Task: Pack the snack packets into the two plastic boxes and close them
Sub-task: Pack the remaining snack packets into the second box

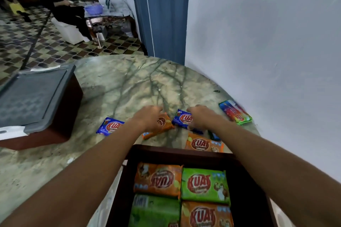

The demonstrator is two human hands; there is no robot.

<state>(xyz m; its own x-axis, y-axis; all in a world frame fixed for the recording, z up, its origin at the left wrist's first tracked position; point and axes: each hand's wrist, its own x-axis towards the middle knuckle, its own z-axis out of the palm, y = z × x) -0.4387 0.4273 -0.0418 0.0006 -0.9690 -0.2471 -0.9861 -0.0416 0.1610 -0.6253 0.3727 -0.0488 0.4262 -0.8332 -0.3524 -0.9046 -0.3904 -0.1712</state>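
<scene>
Though the job is plainly well under way, the head camera shows it unfinished. The near box, dark-walled and open, already holds four packets in a tidy layer: two orange, two green. The far box, at the left of the table, wears its grey lid and looks closed; what it holds is hidden.

Loose packets remain on the table beyond the near box. The left hand rests on an orange packet, its fingers curled over the far edge, seemingly taking hold. The right hand lies over a blue packet, fingers bent down around it; I cannot tell whether either grip is firm. Another blue packet lies left of the hands, another orange one just beyond the box wall, and a multicoloured packet near the wall at right. A dark scrap beneath the right wrist may be one more.

By my judgement, at least five packets are left to pack, then the near box to close.

"KUAT" reads in bold letters on most wrappers; smaller print is too blurred to read.
</scene>
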